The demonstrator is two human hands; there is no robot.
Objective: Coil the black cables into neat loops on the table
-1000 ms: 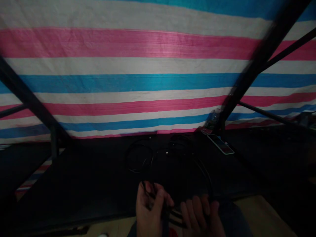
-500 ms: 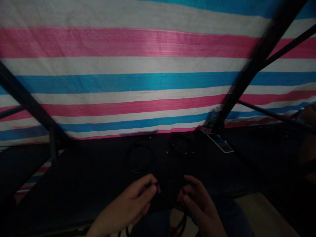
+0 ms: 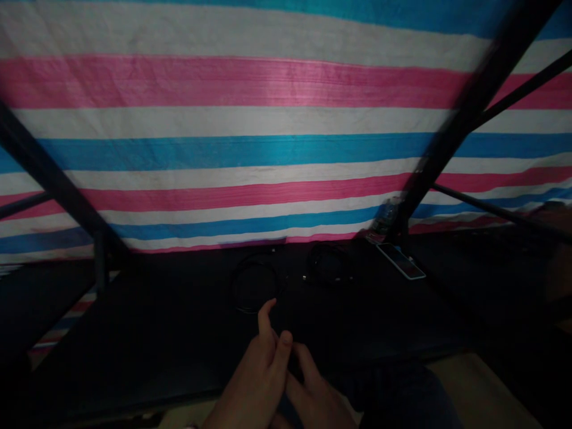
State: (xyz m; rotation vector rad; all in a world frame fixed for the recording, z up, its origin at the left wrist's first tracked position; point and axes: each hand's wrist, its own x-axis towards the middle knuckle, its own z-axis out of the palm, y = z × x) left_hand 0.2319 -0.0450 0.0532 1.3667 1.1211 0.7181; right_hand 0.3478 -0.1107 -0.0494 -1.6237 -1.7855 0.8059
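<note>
My left hand [image 3: 259, 372] and my right hand [image 3: 315, 393] meet low in the middle of the head view, above the near edge of a black tabletop [image 3: 156, 333]. The left index finger points up and curls at its tip, while the thumb presses near the right fingers. Both hands are closed around a black cable that shows beneath them half a second ago; now it is lost in the dark between the fingers. Just beyond lies a coiled black cable [image 3: 245, 310]. A second coiled cable [image 3: 308, 262] with pale metal plugs rests to its right.
A phone [image 3: 401, 261] lies at the back right, with a clear plastic bottle [image 3: 388, 215] behind it. Dark metal bars [image 3: 447, 149] slant up on both sides. A striped sheet [image 3: 268, 149] hangs behind the table. Part of a person [image 3: 560, 268] shows dimly at the right edge.
My hands were apart and have come together. The left index finger has lifted. Cable loops hanging below the hands no longer show. The view has shifted slightly.
</note>
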